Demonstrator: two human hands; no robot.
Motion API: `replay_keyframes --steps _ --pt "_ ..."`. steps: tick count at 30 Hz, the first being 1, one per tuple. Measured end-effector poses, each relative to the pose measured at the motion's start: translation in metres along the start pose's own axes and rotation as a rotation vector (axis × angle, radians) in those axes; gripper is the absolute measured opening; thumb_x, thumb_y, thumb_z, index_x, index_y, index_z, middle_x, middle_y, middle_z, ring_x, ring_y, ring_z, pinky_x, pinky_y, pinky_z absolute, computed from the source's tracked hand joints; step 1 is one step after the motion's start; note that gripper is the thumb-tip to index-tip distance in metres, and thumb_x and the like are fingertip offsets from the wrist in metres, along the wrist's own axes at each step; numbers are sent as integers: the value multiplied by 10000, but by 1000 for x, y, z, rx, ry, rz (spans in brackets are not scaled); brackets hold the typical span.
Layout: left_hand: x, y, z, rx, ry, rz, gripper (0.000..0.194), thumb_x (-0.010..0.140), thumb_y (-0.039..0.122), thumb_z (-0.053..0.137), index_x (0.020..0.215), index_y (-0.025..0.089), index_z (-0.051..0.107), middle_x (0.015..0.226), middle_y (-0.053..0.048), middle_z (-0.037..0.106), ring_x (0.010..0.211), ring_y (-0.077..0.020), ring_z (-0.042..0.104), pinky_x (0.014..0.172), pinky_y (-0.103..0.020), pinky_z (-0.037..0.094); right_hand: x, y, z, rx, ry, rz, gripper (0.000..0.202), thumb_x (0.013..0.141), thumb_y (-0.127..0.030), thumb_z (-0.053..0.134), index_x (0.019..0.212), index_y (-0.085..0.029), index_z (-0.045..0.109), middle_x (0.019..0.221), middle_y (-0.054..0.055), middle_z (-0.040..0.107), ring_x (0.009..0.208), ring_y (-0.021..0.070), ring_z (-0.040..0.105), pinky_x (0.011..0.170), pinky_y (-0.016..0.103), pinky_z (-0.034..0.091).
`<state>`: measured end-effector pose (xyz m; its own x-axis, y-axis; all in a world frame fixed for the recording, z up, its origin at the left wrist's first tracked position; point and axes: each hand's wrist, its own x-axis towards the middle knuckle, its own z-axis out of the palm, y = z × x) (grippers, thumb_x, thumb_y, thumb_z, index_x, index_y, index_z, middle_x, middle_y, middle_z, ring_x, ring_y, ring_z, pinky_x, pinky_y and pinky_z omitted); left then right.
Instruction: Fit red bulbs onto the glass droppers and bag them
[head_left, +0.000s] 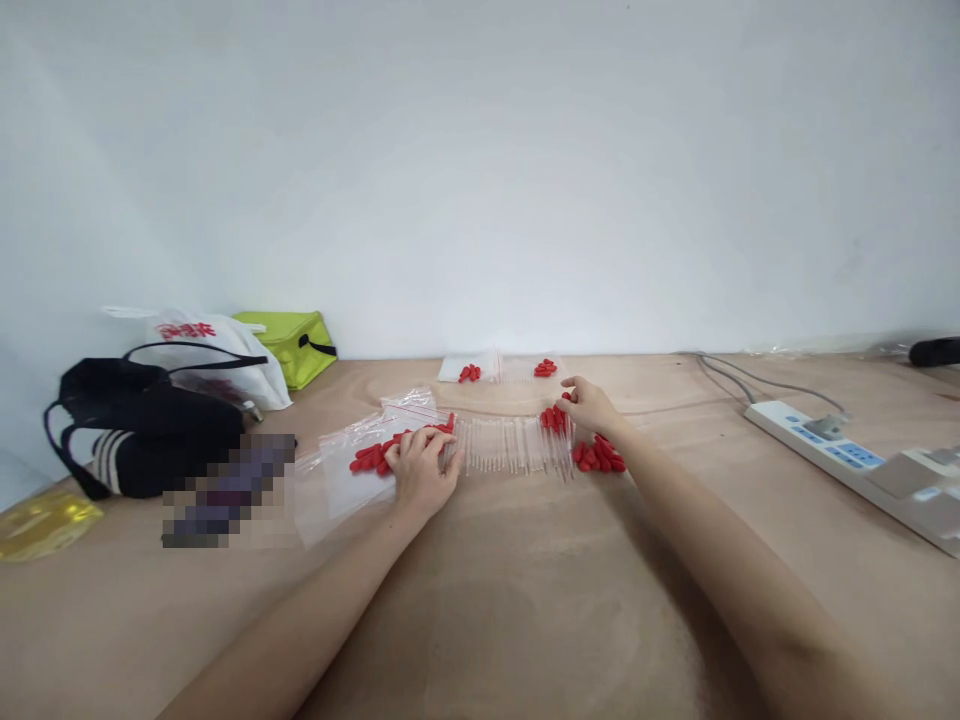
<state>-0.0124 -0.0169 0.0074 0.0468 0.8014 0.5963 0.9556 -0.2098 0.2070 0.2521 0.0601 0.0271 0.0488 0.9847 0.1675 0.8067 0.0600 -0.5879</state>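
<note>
A yellow packet, cut off at left, lies near a black bag partly hiding a white carrier bag. The left hand, fingers loosely curled, covers some red pieces on zip bags; thin clear sticks lie beside. The right hand has fingertips drawn close by more red pieces. Whether either holds anything, I can't tell. A power strip runs out of view.
</note>
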Motion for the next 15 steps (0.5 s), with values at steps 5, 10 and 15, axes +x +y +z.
replay_keyframes --steps 5,10,15 --pt "-2 1 -1 28 -10 8 188 693 364 600 810 222 636 933 -47 600 901 -241 477 738 -386 270 -5 -8 8 -125 4 -15 406 740 -356 495 1099 -167 471 745 41 628 802 208 562 706 306 346" --pt "3 4 -2 92 -21 31 189 705 368 567 784 215 644 966 -67 577 922 -251 455 786 -419 255 -22 -4 -8 -182 9 -53 345 742 -417 495 989 -180 528 719 27 630 723 177 568 659 276 348" --pt "22 11 0 165 -87 -19 193 687 360 542 718 205 653 1044 -95 531 979 -284 410 784 -438 260 -45 15 -31 -122 -161 -125 229 692 -412 546 710 -186 579 606 0 600 554 119 528 515 220 337"
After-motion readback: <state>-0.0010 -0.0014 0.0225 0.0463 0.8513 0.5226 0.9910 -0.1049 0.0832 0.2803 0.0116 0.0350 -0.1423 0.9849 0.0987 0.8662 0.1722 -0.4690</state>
